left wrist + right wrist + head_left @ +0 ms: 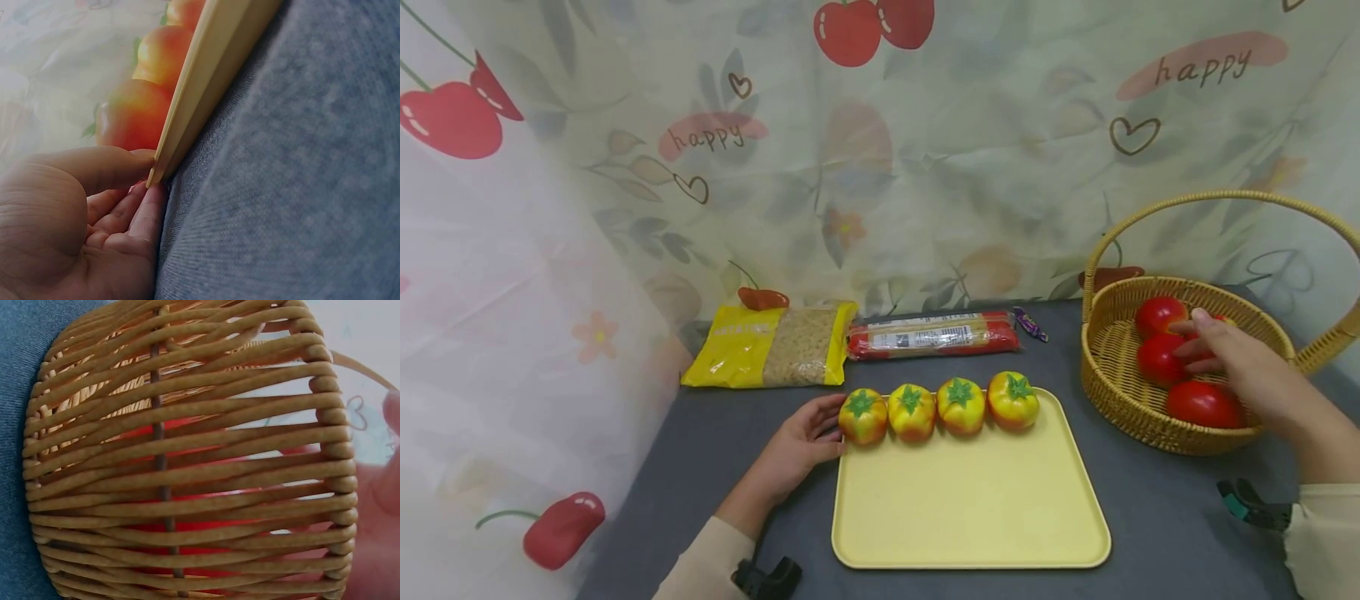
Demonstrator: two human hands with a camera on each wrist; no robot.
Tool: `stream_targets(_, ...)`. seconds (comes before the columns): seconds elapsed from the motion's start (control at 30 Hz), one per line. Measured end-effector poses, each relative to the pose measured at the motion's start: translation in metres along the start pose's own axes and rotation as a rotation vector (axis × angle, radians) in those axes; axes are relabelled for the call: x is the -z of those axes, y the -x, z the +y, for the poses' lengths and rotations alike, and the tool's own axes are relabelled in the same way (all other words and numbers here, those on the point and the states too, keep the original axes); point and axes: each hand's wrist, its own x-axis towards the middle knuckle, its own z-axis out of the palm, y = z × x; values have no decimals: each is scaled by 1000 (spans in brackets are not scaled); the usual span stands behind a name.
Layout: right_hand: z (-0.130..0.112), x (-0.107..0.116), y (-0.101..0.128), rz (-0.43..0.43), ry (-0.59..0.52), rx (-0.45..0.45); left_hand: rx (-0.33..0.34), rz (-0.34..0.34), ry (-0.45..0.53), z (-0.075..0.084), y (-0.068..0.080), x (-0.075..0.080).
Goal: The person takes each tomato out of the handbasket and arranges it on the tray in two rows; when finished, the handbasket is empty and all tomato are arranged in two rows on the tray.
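Grey tabletop point(1150, 517), backed and flanked on the left by a pale curtain point(925, 167) printed with cherries, leaves and the word "happy". Largest on it: a yellow tray point(970, 500), squarely in the middle. Far right, a wicker basket point(1120, 367) with a hoop handle, well apart from the tray. Behind the tray, a yellow bag of grain point(775, 346) and a long red packet point(934, 335) lying side by side along the curtain, with a small purple sweet wrapper point(1030, 323) just past the packet's end.

Four yellow-red tomatoes point(940, 407) in a row along the tray's far edge, touching one another, row running left to right. Red tomatoes point(1204, 403) in the basket, at least four (one mostly hidden).

Right hand point(1243, 367) over the basket's near right side, fingers stretched and relaxed, resting on or just above the red tomatoes; nothing gripped as far as visible (wrist view blocked by wicker wall point(187, 475)). Red tomatoes directly beneath and to the left of those fingers, so far nearer this hand than the other.

Left hand point(801, 442) at the tray's far left corner, fingers loosely curled, thumb tip point(125, 165) touching the tray rim point(200, 87), just beside the leftmost yellow-red tomato.
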Motion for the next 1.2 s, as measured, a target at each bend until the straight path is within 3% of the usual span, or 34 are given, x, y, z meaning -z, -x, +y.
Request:
stream_targets(0.3, -7, -7, 3, -188, 80, -4, 2, 4, 2, 1, 1, 0)
stream_targets(0.43, -12, -12, 4, -204, 140, -4, 2, 1, 3, 1, 1, 0)
stream_targets(0.7, -7, -16, 3, -216, 214, 80, 3, 8, 2, 2, 1, -1)
stream_targets(1.2, -8, -11, 4, -179, 37, 69, 3, 6, 4, 1, 1, 0)
